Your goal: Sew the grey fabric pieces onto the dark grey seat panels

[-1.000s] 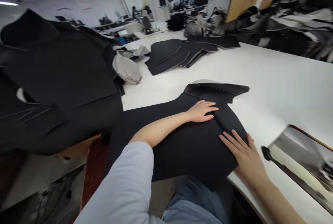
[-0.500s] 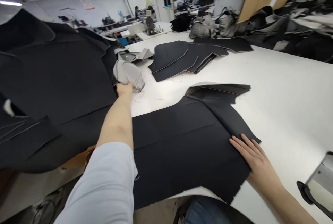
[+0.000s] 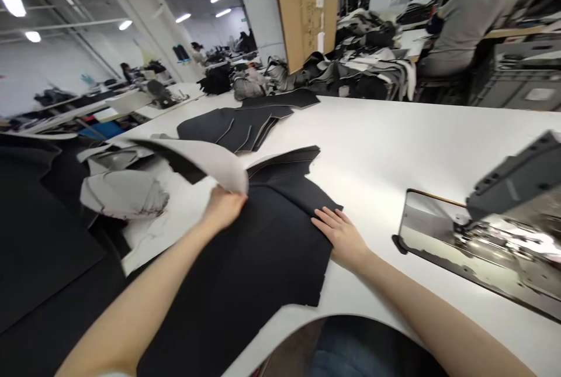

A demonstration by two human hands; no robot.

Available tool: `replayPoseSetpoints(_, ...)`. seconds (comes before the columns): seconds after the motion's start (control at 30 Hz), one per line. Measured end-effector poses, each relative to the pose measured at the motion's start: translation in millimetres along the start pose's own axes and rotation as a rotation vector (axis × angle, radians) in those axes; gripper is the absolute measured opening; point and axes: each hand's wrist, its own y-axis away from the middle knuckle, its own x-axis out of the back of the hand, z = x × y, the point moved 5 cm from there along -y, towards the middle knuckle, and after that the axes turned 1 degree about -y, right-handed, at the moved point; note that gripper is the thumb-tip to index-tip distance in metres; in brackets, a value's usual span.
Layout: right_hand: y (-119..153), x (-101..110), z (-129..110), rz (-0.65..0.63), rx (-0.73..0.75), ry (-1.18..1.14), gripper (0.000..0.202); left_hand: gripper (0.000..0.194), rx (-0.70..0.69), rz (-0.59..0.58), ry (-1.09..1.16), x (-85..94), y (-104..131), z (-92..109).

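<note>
On the white table (image 3: 372, 137) lies one dark panel (image 3: 263, 260); right hand (image 3: 344, 238) flat upon it, fingers slightly spread; left hand (image 3: 224, 208), fingers closed on pale-faced piece (image 3: 221, 161). Handling: steady right palm, panel unwrinkled.

The large panel (image 3: 263, 248) is matt black cloth, smooth beside a soft crease. The curved piece (image 3: 219, 161) has a pale, matt underside. The bundle (image 3: 116, 193) looks like wrinkled cloth, rough-ended. The tabletop (image 3: 372, 143) is smooth with a faint sheen, the sewing machine (image 3: 504, 242) glossy metal, the box (image 3: 309, 20) matt cardboard.
</note>
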Motion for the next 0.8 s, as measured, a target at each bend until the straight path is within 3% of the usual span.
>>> replayPoseSetpoints(0.1, 11, 2, 0, -0.008, -0.016, -0.018, 0.057, 0.03, -0.295, -0.069, -0.04, -35.6, 19, 77)
replayPoseSetpoints(0.2, 47, 8, 6, -0.02, -0.006, -0.01, 0.058, 0.037, -0.431, -0.147, -0.074, -51.5, 34, 112)
replayPoseSetpoints(0.37, 141, 29, 32, -0.029, -0.08, 0.045, 0.06, 0.025, -0.41, -0.511, -0.005, -34.9, 29, 132)
replayPoseSetpoints(0.47, 174, 42, 46, -0.029, -0.117, 0.05, 0.062, 0.063, -0.386, -0.659, 0.169, -13.2, 20, 176)
replayPoseSetpoints(0.57, 183, 51, 57, 0.002, -0.15, 0.015, 0.062, 0.067, -0.356, -0.597, 0.369, -4.3, 15, 252)
replayPoseSetpoints(0.67, 185, 58, 67, 0.035, -0.188, -0.032, 0.069, 0.058, -0.397, -0.525, 0.268, -21.1, 20, 328)
replayPoseSetpoints(0.73, 189, 61, 72, 0.012, -0.199, -0.06, 0.07, 0.052, -0.467, -0.438, 0.175, -33.3, 26, 360)
replayPoseSetpoints(0.8, 193, 65, 75, -0.008, -0.182, -0.112, 0.067, 0.049, -0.466, -0.416, 0.327, -40.9, 34, 369)
